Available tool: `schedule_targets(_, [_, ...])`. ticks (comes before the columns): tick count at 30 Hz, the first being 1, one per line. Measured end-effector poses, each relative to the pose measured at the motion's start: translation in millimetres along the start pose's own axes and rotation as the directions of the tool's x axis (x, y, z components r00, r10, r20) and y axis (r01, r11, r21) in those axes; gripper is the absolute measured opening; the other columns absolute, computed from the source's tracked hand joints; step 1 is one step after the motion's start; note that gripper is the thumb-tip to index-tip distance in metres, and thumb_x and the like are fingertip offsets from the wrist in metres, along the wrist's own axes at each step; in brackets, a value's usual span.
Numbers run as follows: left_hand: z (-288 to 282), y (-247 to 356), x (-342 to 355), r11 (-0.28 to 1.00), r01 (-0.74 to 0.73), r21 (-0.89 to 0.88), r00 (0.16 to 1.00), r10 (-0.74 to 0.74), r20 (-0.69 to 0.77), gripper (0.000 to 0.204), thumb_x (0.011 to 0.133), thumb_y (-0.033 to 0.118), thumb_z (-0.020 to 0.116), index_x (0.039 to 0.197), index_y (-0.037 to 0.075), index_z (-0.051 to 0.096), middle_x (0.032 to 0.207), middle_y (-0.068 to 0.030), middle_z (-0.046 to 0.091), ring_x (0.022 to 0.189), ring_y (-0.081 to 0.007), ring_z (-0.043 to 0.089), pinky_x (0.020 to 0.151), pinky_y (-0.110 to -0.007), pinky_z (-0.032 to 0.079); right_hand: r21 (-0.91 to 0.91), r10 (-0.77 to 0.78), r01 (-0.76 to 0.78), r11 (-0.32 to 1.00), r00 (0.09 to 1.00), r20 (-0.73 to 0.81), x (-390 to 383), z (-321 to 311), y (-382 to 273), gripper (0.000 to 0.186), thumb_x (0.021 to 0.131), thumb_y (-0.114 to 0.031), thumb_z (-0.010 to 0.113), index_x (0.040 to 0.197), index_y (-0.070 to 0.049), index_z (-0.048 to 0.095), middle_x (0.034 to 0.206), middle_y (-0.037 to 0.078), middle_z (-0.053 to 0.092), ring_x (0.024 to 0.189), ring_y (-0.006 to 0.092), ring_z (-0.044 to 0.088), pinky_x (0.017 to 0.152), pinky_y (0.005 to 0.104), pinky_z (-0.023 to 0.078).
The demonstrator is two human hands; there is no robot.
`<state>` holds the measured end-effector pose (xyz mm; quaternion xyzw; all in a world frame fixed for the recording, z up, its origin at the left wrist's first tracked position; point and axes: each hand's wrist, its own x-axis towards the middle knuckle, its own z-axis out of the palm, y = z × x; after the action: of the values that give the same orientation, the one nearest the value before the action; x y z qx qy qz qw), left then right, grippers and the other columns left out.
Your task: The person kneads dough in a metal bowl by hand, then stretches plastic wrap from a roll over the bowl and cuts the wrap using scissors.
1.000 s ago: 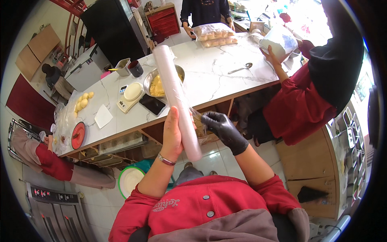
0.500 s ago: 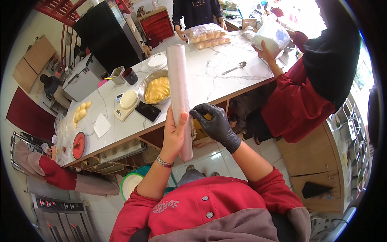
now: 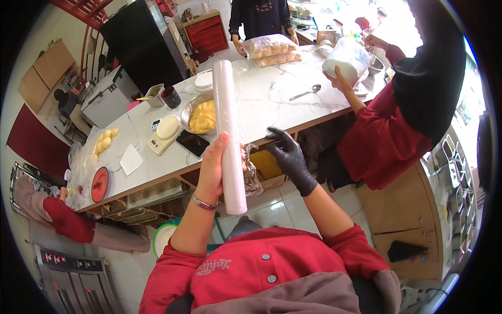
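Note:
My bare left hand [image 3: 211,165] is wrapped round a long roll of clear plastic wrap [image 3: 228,120], holding it nearly upright. To its right, apart from the roll, is my right hand [image 3: 294,159] in a black glove, its fingers bent but spread with nothing visible in them. A loose crumpled piece of film [image 3: 253,174] hangs beside the roll, between the two hands. Behind the roll, partly hidden by it, a metal bowl [image 3: 184,116] holds yellow dough [image 3: 203,116]. A dark phone [image 3: 192,143] and a kitchen scale [image 3: 158,145] lie on the marble counter [image 3: 272,99] left of the roll.
Dough balls [image 3: 105,140], a white scraper [image 3: 131,159] and a red lid [image 3: 100,184] are on the counter's left. A spoon [image 3: 305,92] and bagged bread [image 3: 272,47] lie farther back. One person [image 3: 376,131] at right holds a tub [image 3: 346,60]; others stand across and at far left.
My right hand has drawn away from the roll to the right, and its fingers have opened. The roll has shifted slightly left and down in my left hand, and the crumpled film now shows.

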<state>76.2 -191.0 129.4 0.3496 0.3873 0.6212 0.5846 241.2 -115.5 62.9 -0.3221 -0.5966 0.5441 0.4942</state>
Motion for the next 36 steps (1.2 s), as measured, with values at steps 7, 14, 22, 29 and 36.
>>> schedule_targets(7, [-12, 0, 10, 0.905, 0.336, -0.261, 0.934, -0.286, 0.213, 0.048, 0.087, 0.042, 0.049, 0.105, -0.002, 0.047, 0.075, -0.0059, 0.052, 0.063, -0.0110, 0.052, 0.054, -0.025, 0.049, -0.494, -0.654, 0.711, 0.501, 0.685, 0.323, -21, 8, -21, 0.046, 0.062, -0.016, 0.074, 0.105, -0.020, 0.059, 0.128, 0.009, 0.040, 0.118, 0.0297, 0.038, 0.093, 0.0422, 0.034])
schedule_targets(14, [-19, -25, 3, 0.802, 0.512, -0.308, 0.841, -0.395, 0.369, 0.042, 0.089, 0.038, 0.047, 0.106, 0.000, 0.051, 0.085, -0.0104, 0.060, 0.072, -0.0168, 0.059, 0.062, -0.033, 0.053, -0.344, -0.784, 0.814, 0.468, 0.562, 0.262, -21, 17, -35, 0.022, 0.066, -0.009, 0.069, 0.086, -0.011, 0.061, 0.096, 0.007, 0.059, 0.092, 0.0278, 0.055, 0.080, 0.0405, 0.042])
schedule_targets(22, [-15, 10, -10, 0.989, -0.140, -0.042, 0.967, 0.146, 0.207, 0.057, 0.084, 0.037, 0.057, 0.126, 0.002, 0.040, 0.108, -0.0098, 0.053, 0.101, -0.0162, 0.052, 0.084, -0.029, 0.044, -0.533, -0.597, 0.554, 0.640, 0.795, 0.110, -20, 17, -46, 0.013, 0.070, -0.006, 0.064, 0.083, -0.004, 0.062, 0.072, 0.010, 0.060, 0.063, 0.0265, 0.060, 0.055, 0.0332, 0.048])
schedule_targets(29, [13, 47, -29, 0.308, -0.503, 0.808, 0.832, 0.424, 0.357, 0.078, 0.051, 0.018, 0.085, 0.120, 0.006, 0.048, 0.082, -0.0038, 0.058, 0.079, -0.0107, 0.056, 0.075, -0.025, 0.045, -0.521, -0.723, 0.633, 0.573, 0.689, 0.042, -30, 22, -43, 0.015, 0.067, -0.006, 0.068, 0.080, -0.005, 0.062, 0.069, 0.009, 0.059, 0.059, 0.0255, 0.058, 0.054, 0.0320, 0.047])
schedule_targets(36, [4, 51, -17, 0.183, -0.636, 0.750, 0.765, 0.281, 0.580, 0.023, 0.067, 0.007, 0.070, 0.088, 0.002, 0.065, 0.072, -0.0057, 0.059, 0.067, -0.0127, 0.056, 0.061, -0.025, 0.044, -0.448, -0.718, 0.674, 0.588, 0.689, 0.095, -32, 17, -74, 0.014, 0.067, -0.002, 0.070, 0.077, -0.004, 0.060, 0.064, 0.010, 0.057, 0.056, 0.0228, 0.057, 0.051, 0.0312, 0.044])
